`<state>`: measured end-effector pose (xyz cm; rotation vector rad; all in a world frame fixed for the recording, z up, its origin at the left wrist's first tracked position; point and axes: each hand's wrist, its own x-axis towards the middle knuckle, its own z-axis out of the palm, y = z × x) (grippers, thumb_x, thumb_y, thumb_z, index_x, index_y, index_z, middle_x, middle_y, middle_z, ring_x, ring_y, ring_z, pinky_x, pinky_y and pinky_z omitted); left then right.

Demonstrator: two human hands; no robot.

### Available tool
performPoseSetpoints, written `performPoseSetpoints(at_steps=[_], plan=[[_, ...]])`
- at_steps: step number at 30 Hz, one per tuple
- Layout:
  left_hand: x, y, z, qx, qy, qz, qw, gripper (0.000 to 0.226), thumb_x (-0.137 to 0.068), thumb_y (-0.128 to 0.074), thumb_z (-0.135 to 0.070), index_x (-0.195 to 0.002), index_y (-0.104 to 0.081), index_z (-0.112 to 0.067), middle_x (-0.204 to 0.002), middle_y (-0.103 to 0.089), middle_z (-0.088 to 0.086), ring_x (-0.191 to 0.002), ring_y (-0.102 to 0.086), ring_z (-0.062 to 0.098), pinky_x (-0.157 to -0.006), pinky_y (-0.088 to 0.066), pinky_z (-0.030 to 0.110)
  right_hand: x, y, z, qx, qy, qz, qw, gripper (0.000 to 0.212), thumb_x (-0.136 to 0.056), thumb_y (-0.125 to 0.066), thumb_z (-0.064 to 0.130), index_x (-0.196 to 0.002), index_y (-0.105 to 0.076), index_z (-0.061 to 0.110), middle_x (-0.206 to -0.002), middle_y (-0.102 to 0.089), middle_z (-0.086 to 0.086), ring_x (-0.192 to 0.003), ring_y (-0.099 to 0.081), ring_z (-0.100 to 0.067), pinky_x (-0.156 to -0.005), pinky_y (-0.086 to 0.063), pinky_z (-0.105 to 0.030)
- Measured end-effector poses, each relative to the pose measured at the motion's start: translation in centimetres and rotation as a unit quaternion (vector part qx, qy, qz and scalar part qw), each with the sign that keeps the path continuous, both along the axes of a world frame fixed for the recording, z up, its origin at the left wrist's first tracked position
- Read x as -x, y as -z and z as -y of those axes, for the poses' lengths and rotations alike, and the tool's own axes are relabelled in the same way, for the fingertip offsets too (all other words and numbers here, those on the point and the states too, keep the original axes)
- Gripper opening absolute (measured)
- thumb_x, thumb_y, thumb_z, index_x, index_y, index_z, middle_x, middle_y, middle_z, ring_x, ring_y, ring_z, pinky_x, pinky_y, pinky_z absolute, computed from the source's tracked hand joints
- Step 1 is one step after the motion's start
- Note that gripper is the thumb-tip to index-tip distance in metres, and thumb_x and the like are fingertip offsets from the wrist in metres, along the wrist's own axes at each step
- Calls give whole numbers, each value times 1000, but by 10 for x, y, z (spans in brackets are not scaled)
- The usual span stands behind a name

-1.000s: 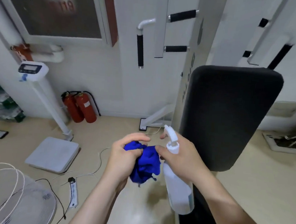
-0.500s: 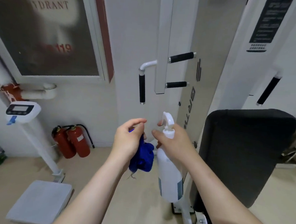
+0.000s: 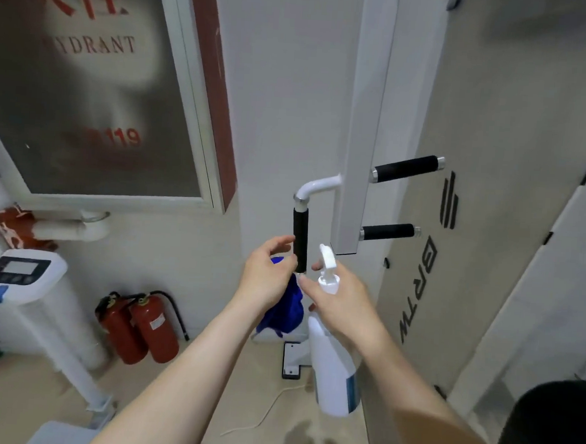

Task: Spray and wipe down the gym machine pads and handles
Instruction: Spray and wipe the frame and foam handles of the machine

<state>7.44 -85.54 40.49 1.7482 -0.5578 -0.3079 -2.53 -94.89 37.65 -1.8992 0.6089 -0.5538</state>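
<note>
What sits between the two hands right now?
In the head view, the lower end of the vertical black grip lies between left hand and right hand.

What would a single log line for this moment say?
left hand: holds blue cloth beside vertical black handle | right hand: grips spray bottle | wipe: not yet begun

A: Can you see the cloth [image 3: 290, 312]?
B: Mostly hidden behind the left hand [image 3: 266, 282]; the right hand [image 3: 343, 305] covers the spray bottle [image 3: 331, 373] neck.
A: The black pad [image 3: 554, 430]?
B: Cut off at the corner. The sign [image 3: 88, 72] lettering is blurred.
</note>
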Motion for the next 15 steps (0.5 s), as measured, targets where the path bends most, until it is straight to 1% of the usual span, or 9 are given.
performPoseSetpoints(at_steps=[3,5,7,8,10,11,13,15], plan=[[-28,3,15,-8,19,2,1000,44,-91,-53,-15,-132,-55,-30,-126,-58,-13,-110,-57,5,-91,-43,23,-28,3,14,8,1,-22,1000,32,-71,-60,60,-84,-54,32,-81,-68,3,-76,-68,-22,-77,-57,-43],[-49,5,25,-9,29,-10,999,46,-90,-54,-15,-132,-56,-33,-127,-57,-16,-111,-57,2,-94,-44,23,-49,7,23,23,21,-44,999,33,-75,-60,56,-79,-53,25,-77,-66,2,-75,-65,-21,-72,-55,-40],[-69,8,32,-5,32,-27,999,38,-90,-55,-16,-124,-62,-33,-120,-61,-18,-102,-60,-1,-84,-45,20,-67,12,29,40,49,-64,996,34,-79,-60,52,-74,-51,20,-72,-63,1,-72,-60,-21,-66,-51,-36],[-78,9,34,2,25,-35,999,30,-90,-56,-17,-116,-67,-30,-111,-65,-16,-93,-62,0,-78,-46,19,-74,14,31,48,60,-71,995,35,-80,-59,51,-72,-52,18,-71,-63,1,-71,-60,-22,-65,-49,-36],[-91,12,33,30,1,-89,996,13,-90,-62,-22,-97,-73,-22,-90,-69,-9,-74,-62,8,-67,-48,20,-84,17,30,48,65,-86,993,35,-79,-59,51,-73,-53,17,-71,-63,1,-71,-59,-21,-62,-47,-34],[-98,12,32,52,-6,-128,990,9,-89,-65,-24,-89,-72,-18,-81,-68,-6,-68,-59,11,-63,-48,23,-88,19,31,43,65,-91,993,33,-79,-59,50,-74,-53,18,-72,-64,1,-71,-59,-19,-60,-45,-32],[-108,14,27,89,-10,-196,976,14,-86,-71,-28,-83,-68,-14,-72,-64,-2,-61,-58,13,-58,-49,26,-92,23,30,38,57,-102,992,28,-79,-61,49,-79,-54,22,-75,-65,4,-72,-60,-16,-56,-42,-27],[-118,18,21,97,-5,-249,964,14,-83,-76,-23,-85,-65,-14,-70,-64,1,-58,-60,15,-56,-51,27,-95,30,28,26,63,-110,992,30,-77,-60,51,-79,-54,22,-75,-65,2,-72,-61,-18,-57,-43,-29]])
